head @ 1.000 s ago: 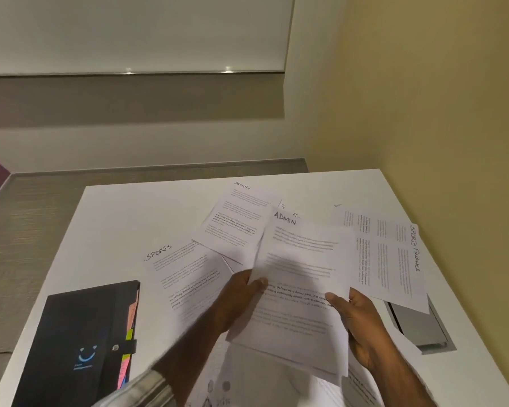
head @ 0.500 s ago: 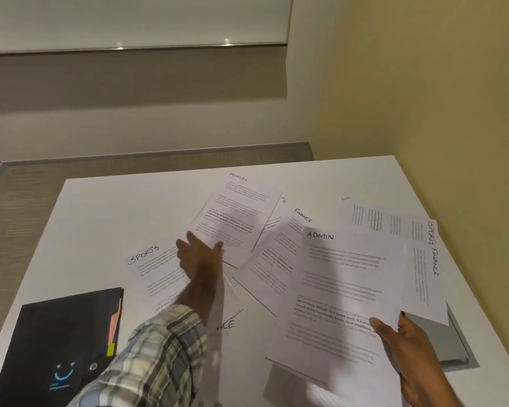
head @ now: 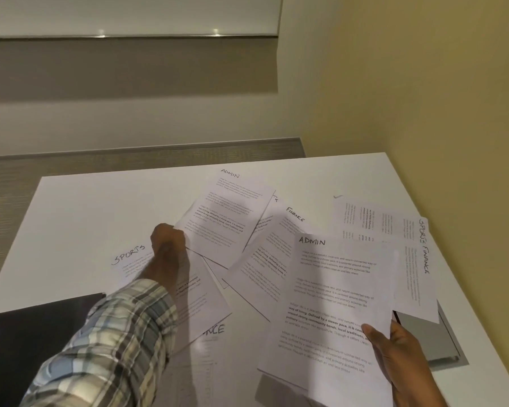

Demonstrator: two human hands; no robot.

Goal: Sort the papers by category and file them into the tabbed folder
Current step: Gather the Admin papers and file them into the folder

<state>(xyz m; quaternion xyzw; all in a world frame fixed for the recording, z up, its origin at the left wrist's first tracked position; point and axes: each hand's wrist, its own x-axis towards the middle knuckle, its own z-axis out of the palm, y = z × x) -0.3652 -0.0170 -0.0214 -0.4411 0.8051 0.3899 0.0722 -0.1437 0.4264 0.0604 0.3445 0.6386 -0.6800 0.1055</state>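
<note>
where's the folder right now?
In the head view the black folder lies shut at the table's near-left corner, left of the SPORTS sheet, partly hidden behind the left sleeve.

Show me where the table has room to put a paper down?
The table is bare along its far-left stretch, beyond the SPORTS sheet and the black folder. The far edge past the ADMIN sheet is bare too. The middle and right are crowded.

Office: white table [head: 100, 207], labelled papers [head: 329, 289], folder [head: 27, 342].
</note>
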